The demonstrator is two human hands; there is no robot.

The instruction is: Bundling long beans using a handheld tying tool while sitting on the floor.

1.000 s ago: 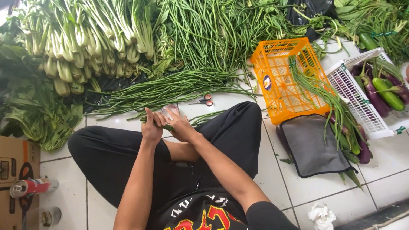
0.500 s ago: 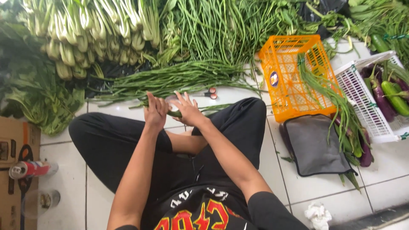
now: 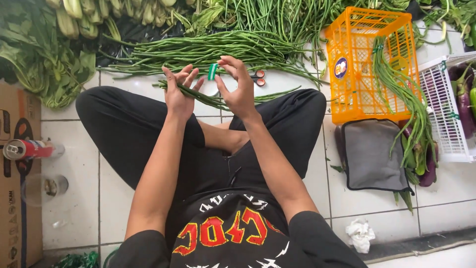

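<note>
A: Left hand (image 3: pixel 179 94) up over the lap, fingers spread, palm against a small bunch of long beans (image 3: pixel 218 100). Beans run rightward across the knees.

B: And the right?

A: Right hand (image 3: pixel 238 87) just beside it, fingers curled. Thumb and fingertips pinch a small green tape roll (image 3: pixel 212 71) between the two hands. Roll sits above the bunch, close to the left fingertips.

B: Touching the beans?

A: Cannot tell; right hand hides that part of the bunch.

B: Past the hands?

A: Scissors (image 3: pixel 258 77) with red handles on the tile, just behind the right hand. Behind those, a long heap of beans (image 3: pixel 208 49) laid crosswise. Leafy greens (image 3: pixel 44 64) far left, pale-stalked greens along the top edge.

B: Right side?

A: Orange crate (image 3: pixel 367 64) upright on the floor, beans draped out of it. Grey cloth (image 3: pixel 374 156) in front of the crate. White basket (image 3: pixel 441 116) at the edge with purple eggplants (image 3: pixel 463 104).

B: Left side?

A: Cardboard box (image 3: pixel 17 164), red can (image 3: pixel 29 149) lying on it, clear cup (image 3: pixel 42 187) near it.
</note>
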